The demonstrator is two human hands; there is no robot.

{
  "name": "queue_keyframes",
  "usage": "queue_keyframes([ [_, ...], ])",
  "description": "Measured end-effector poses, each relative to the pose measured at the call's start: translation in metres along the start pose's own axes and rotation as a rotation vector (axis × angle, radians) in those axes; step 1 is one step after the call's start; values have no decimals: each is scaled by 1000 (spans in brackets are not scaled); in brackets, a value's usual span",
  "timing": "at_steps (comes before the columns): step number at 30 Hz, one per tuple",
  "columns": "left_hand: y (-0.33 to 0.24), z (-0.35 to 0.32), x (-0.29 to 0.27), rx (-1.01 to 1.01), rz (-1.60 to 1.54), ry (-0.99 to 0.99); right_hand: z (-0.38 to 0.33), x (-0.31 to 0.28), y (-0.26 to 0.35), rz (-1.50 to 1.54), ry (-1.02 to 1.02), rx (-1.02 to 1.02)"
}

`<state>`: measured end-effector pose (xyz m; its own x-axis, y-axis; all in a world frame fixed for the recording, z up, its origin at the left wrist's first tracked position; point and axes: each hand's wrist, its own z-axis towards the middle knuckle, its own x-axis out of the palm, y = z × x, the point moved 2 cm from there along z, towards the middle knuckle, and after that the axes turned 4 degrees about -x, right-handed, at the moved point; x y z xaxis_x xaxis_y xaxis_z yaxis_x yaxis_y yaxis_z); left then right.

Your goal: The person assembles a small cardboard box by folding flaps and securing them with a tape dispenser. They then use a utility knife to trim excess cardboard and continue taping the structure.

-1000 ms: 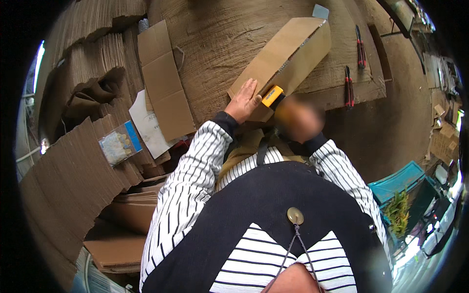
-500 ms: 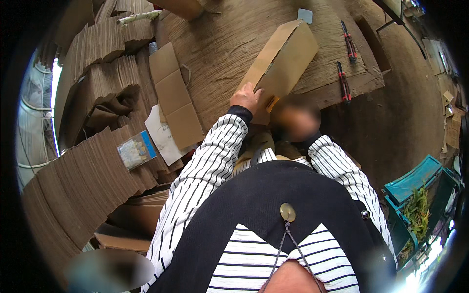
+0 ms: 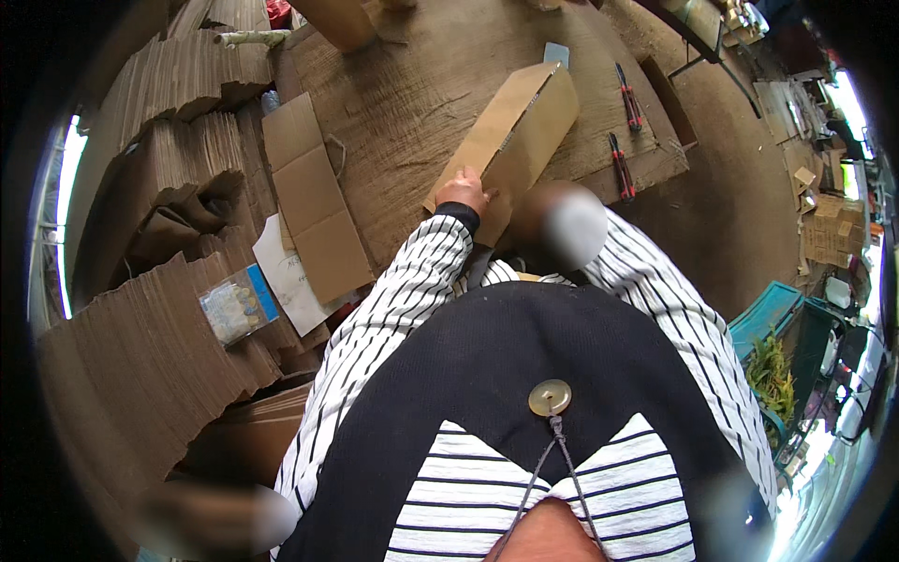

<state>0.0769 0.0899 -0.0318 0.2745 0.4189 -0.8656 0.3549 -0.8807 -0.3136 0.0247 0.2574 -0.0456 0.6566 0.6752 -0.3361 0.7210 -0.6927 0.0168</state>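
A long, narrow brown cardboard box (image 3: pixel 538 136) lies slantwise across the wooden table (image 3: pixel 403 94), its near end close to my body. A seam runs along its length. My left hand (image 3: pixel 465 190) grips the near end of the box, fingers bent over its upper panel. My right hand (image 3: pixel 552 223) is beside the box's near right corner. A blur covers it, so its fingers and anything in them are hidden.
Two red-and-black box cutters (image 3: pixel 621 167) lie at the table's right side. A flattened carton (image 3: pixel 314 197) and white paper (image 3: pixel 286 276) are on the left, beside tall stacks of cardboard (image 3: pixel 159 347). A teal crate (image 3: pixel 766 318) with plants stands at the right.
The whole view has shifted, so the box and table sit further left. An orange piece seen earlier by my right hand no longer shows. My left hand keeps its hold on the box.
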Motion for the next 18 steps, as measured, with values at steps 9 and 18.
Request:
queue_keyframes([
  [9, 88, -42, -7, 315, -198, -260, -133, 88, -13, 719, -1139, 37],
  [18, -32, 21, -46, -74, -1588, 641, -169, 3, -31, 387, -1632, -309],
])
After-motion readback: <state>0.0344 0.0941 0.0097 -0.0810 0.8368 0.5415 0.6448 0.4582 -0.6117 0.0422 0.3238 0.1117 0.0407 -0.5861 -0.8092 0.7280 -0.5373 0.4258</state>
